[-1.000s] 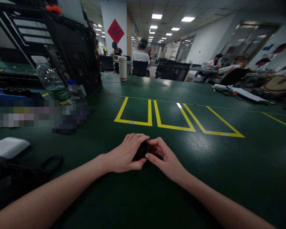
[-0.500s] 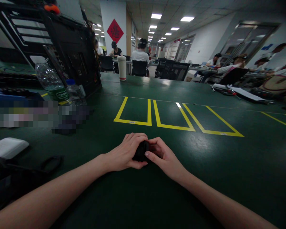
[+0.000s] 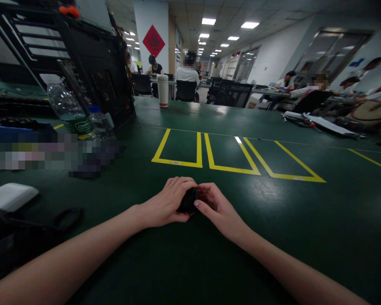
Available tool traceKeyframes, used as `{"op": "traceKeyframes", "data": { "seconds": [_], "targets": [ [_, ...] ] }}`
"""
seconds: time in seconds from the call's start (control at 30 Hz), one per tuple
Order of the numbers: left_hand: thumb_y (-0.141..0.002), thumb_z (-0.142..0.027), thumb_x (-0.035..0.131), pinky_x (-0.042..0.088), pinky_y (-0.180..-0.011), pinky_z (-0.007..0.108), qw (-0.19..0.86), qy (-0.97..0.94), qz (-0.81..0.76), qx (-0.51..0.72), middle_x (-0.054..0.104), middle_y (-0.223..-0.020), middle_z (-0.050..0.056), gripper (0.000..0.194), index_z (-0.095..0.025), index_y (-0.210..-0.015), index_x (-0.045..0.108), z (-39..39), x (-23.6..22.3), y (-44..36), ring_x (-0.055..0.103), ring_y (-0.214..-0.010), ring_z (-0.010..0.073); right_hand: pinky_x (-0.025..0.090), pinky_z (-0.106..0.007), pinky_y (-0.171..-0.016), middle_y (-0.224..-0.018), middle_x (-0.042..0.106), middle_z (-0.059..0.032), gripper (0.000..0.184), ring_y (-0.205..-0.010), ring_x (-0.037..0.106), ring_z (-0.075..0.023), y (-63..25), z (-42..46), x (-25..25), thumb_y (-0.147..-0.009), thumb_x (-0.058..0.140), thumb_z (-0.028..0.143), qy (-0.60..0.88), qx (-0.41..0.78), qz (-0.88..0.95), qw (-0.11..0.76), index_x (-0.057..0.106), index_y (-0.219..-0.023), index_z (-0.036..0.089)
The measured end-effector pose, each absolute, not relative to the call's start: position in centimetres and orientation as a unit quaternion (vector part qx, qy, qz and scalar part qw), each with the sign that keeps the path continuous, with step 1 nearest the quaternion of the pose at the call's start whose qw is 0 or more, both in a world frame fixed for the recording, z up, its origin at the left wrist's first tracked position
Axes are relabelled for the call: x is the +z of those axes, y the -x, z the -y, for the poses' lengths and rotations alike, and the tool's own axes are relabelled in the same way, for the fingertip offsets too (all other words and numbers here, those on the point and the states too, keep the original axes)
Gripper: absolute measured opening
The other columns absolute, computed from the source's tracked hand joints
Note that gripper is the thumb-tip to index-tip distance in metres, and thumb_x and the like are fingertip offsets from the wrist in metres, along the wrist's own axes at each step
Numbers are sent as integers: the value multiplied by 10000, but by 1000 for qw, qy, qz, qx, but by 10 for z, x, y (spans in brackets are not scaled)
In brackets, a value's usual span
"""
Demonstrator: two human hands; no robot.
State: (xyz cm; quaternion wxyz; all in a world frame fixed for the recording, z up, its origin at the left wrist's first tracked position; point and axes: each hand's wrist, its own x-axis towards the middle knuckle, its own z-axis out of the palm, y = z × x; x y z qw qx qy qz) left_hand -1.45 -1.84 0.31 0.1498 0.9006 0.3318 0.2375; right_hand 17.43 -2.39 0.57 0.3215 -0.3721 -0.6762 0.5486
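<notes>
From the head, a dark green tabletop (image 3: 292, 228) spreads across the lower frame, with yellow tape outlines (image 3: 235, 170) mid-frame. Below them, near centre, the left hand (image 3: 168, 203) has its fingers wrapped round a small black object (image 3: 186, 202); the right hand (image 3: 220, 208) holds its right edge between thumb and fingers. At upper centre, seated people (image 3: 187, 76) work under ceiling lights (image 3: 208, 21).

Open tabletop (image 3: 305, 220) rightward, leftward — bottles (image 3: 71, 109) blocking
</notes>
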Motion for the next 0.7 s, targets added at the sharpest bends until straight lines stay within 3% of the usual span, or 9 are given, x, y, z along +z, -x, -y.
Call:
{"op": "traceKeyframes", "data": {
  "seconds": [0.27,0.5,0.7],
  "targets": [
    [-682,-182,616,296,-931,417,147,-900,-328,245,389,-1183,104,615,-179,-1193,275,18,1,15,391,-1080,254,455,-335,-849,-997,490,-16,238,-970,518,-151,-175,24,4,-775,550,170,320,528,713,333,441,-980,220],
    [-699,-211,609,307,-918,418,148,-900,-328,246,397,-1173,103,599,-188,-1195,274,18,1,15,399,-1070,255,491,-300,-752,-929,522,-1,171,-877,555,-135,-173,25,2,-805,516,223,335,563,676,338,434,-954,231],
    [-711,-195,604,309,-928,408,161,-903,-334,219,387,-1179,110,585,-171,-1191,271,20,10,14,391,-1080,248,456,-364,-862,-1058,508,-31,296,-994,520,-166,-174,25,3,-796,526,245,371,544,678,327,417,-1071,237]
  ]
}}
